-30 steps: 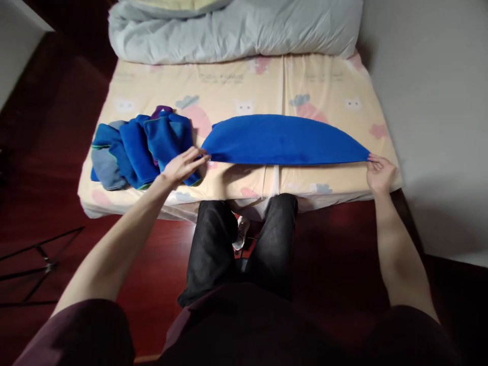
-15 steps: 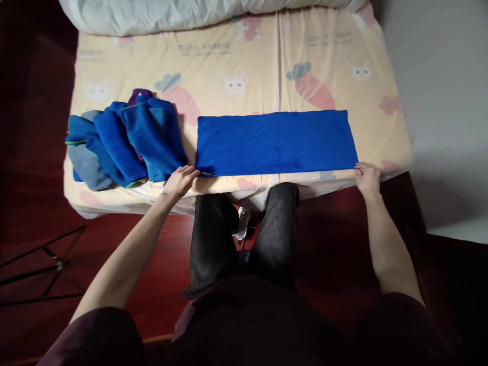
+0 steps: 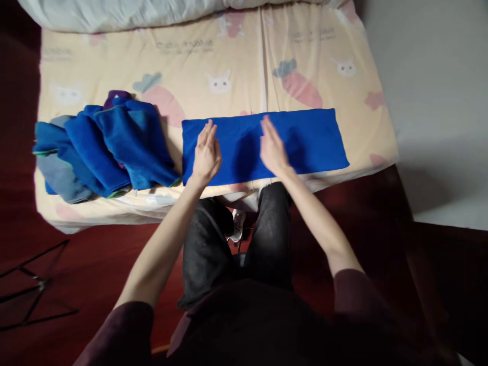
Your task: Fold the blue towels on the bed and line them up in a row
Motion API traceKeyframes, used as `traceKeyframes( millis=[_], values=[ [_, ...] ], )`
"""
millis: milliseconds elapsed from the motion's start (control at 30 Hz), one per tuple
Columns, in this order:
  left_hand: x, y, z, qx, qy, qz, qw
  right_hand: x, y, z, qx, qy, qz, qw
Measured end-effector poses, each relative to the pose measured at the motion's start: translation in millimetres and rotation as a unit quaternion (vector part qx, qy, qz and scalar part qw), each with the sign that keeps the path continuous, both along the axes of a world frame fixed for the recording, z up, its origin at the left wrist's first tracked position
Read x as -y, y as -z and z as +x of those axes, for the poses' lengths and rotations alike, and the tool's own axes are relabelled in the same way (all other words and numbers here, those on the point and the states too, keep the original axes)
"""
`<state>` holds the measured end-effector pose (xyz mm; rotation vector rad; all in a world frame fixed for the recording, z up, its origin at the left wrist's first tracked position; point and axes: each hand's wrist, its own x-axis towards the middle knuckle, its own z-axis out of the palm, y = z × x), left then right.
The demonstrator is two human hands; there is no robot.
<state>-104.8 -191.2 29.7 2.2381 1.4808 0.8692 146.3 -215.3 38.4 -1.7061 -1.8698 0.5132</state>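
Observation:
A blue cloth, perhaps a towel [image 3: 312, 140], lies folded into a long flat strip along the bed's near edge. Over its left part is my left hand [image 3: 206, 155], fingers stretched out and pointing away from me. My right hand [image 3: 272, 147] is over the middle of the strip, its fingers also straight, slightly blurred. Both hands hold nothing, and a dark shadow falls on the cloth between them. Whether either palm touches the fabric I cannot tell. To the left lies a heap of blue, grey and purple cloths [image 3: 125, 142], overlapping one another.
The bed [image 3: 236, 61] has a cream sheet printed with carrots and rabbits. A white quilt [image 3: 125, 15] is rolled across its far side. A pale wall [image 3: 434, 112] stands at the right. Black metal legs [image 3: 34, 284] stand on the dark red floor at the left.
Both hands have let go of the strip's near corners. They have moved inward over the cloth, the right one much farther. The view has shifted slightly, and the strip lies flat as before.

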Motion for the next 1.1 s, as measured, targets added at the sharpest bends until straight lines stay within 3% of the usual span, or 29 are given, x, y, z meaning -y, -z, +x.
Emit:
traceKeyframes(
  millis=[100,167,233,333,467,600,900,1100],
  values=[
    [2.8,49.5,29.5,0.022,0.022,-0.059,0.998,-11.1,38.5,-67.4,-0.065,-0.111,-0.052,0.990],
    [12.5,79.2,34.7,0.015,0.028,-0.092,0.995,-9.4,66.2,-83.5,-0.081,-0.158,-0.080,0.981],
    [21.2,97.4,33.2,0.011,0.014,-0.099,0.995,-5.5,87.3,-84.5,-0.091,-0.180,-0.078,0.976],
    [25.1,105.4,28.1,0.014,0.000,-0.092,0.996,-4.7,103.0,-77.1,-0.089,-0.177,-0.071,0.978],
    [22.0,104.7,25.0,0.016,-0.009,-0.089,0.996,-11.1,107.7,-57.7,-0.079,-0.164,-0.062,0.981],
    [22.4,104.8,24.0,0.021,-0.010,-0.091,0.996,-10.3,110.2,-4.0,-0.102,-0.097,-0.046,0.989],
    [22.7,103.5,20.8,0.037,-0.050,-0.080,0.995,12.1,105.7,173.4,-0.071,0.051,-0.043,0.995],
    [26.4,101.9,-9.0,0.019,-0.110,-0.077,0.991,29.0,98.4,259.7,0.019,0.134,-0.045,0.990]
  ],
)
